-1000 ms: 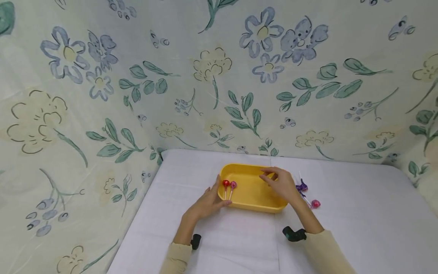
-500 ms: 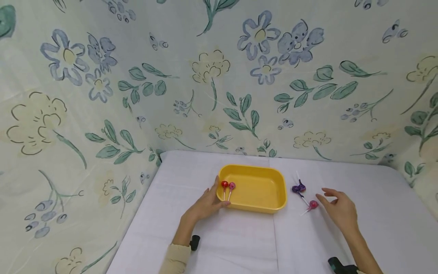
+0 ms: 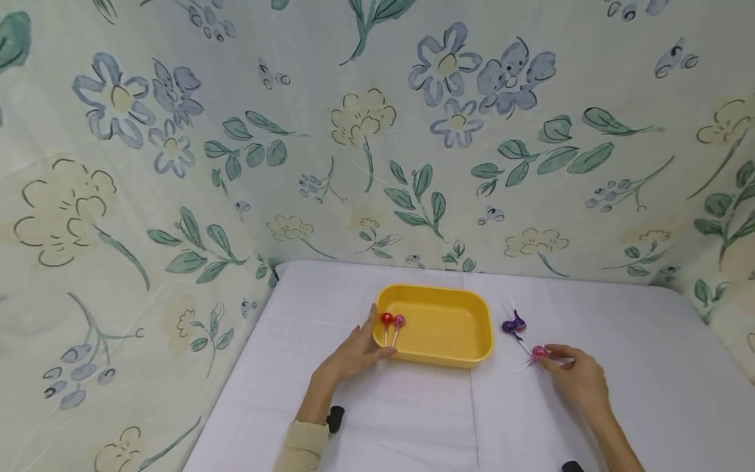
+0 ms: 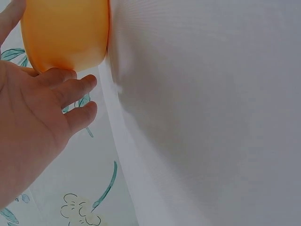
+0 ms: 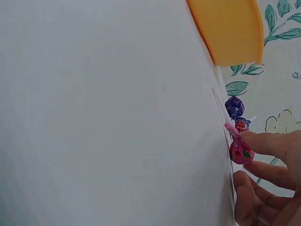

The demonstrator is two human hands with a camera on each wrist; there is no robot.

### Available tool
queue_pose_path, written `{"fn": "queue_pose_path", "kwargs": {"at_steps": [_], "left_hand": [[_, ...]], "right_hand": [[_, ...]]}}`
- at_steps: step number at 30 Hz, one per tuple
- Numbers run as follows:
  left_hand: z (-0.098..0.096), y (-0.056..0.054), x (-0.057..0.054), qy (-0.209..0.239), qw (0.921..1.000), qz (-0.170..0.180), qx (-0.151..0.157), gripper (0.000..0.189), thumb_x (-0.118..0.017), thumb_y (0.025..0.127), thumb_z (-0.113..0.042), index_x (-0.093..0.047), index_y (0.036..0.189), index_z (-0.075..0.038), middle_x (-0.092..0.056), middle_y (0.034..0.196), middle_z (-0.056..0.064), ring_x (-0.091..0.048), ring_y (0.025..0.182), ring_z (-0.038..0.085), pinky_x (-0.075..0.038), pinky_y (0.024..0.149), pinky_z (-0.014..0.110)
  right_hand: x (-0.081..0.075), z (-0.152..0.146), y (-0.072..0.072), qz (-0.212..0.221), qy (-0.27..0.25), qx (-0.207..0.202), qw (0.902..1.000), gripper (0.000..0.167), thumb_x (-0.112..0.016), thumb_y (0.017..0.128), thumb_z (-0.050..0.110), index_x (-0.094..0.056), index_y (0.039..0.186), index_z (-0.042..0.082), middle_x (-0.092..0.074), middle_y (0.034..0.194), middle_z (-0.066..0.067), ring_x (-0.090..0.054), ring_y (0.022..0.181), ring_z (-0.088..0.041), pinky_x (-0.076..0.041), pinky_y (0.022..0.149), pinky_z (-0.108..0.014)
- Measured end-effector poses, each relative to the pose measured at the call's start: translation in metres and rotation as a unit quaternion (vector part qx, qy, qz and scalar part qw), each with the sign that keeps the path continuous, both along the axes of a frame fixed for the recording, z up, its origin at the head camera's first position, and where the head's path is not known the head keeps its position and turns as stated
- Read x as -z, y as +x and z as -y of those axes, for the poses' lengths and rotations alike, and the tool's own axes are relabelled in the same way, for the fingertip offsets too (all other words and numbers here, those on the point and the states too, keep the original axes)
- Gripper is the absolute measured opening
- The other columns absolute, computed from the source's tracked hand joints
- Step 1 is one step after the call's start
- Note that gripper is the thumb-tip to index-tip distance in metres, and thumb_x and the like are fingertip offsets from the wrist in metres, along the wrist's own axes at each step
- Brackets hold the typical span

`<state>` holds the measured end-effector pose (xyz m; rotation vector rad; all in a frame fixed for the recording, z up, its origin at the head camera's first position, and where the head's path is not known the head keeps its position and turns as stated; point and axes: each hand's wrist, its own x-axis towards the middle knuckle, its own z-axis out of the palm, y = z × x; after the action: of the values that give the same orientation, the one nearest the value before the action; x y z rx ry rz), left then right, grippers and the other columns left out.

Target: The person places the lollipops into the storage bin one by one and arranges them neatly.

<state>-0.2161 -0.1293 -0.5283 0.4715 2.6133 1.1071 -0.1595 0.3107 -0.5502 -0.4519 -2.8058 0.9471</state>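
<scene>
My left hand (image 3: 352, 353) holds the left end of a yellow plastic tray (image 3: 439, 358), thumb at its front rim and fingers along its side. Inside the tray at that end lie a red lollipop (image 3: 386, 318) and a pink lollipop (image 3: 399, 320), sticks toward me. To the right of the tray, my right hand (image 3: 579, 380) pinches the head of another pink-wrapped lollipop (image 5: 241, 151) between thumb and forefinger. Two purple-wrapped lollipops (image 3: 514, 325) lie just beyond it, heads close together. In the left wrist view, my fingertips (image 4: 89, 81) are at the tray's end.
A white cloth covers the table (image 3: 407, 419). Behind it and to the left hangs a flower-printed curtain (image 3: 330, 131). Black wrist-camera mounts show at the left wrist (image 3: 335, 418) and at the bottom edge near the right forearm.
My right hand has left the tray, swung right and come down onto the pink lollipop, which it now pinches. My left hand stays on the tray.
</scene>
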Motion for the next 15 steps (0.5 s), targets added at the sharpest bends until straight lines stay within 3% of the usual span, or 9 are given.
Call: {"fn": "queue_pose_path", "kwargs": {"at_steps": [15], "left_hand": [[0.002,0.0,0.0,0.0,0.9999,-0.01,0.009,0.105,-0.065,0.098,-0.053,0.004,0.167,-0.015,-0.009,0.175,0.006,-0.023,0.161,0.025,-0.007,0.134,0.052]], "right_hand": [[0.005,0.014,-0.005,-0.014,-0.013,0.0,0.9998,0.044,-0.079,0.092,0.022,-0.068,0.127,-0.002,-0.074,0.11,-0.024,-0.058,0.069,-0.015,-0.04,0.049,-0.022]]}}
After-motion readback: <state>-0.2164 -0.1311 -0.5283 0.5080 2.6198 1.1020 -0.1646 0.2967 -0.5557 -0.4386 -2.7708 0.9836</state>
